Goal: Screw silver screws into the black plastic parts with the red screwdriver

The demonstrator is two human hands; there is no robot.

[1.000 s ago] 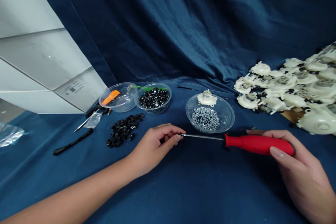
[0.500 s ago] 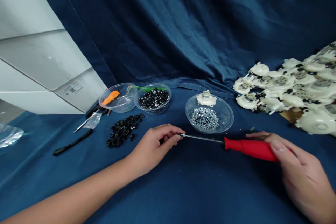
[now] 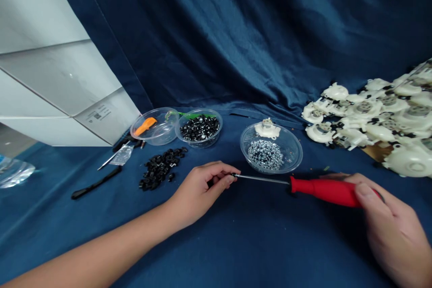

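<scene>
My left hand pinches a small black part between thumb and fingertips; most of it is hidden by the fingers. The tip of a red-handled screwdriver meets that part from the right, its shaft lying nearly level. My right hand is closed on the back of the screwdriver's handle. Just behind the shaft stands a clear bowl of small silver screws, with a cream plastic part at its far side. Left of my left hand lies a pile of small black parts.
Behind the pile, one clear bowl holds black parts and another an orange tool. A black strip and a bright metal tool lie left. White boxes stand at left; many cream housings are heaped at right.
The view has shifted slightly, so everything sits a little farther right. My right hand's fingers have moved slightly around the handle; the screwdriver tip stays at the black part.
</scene>
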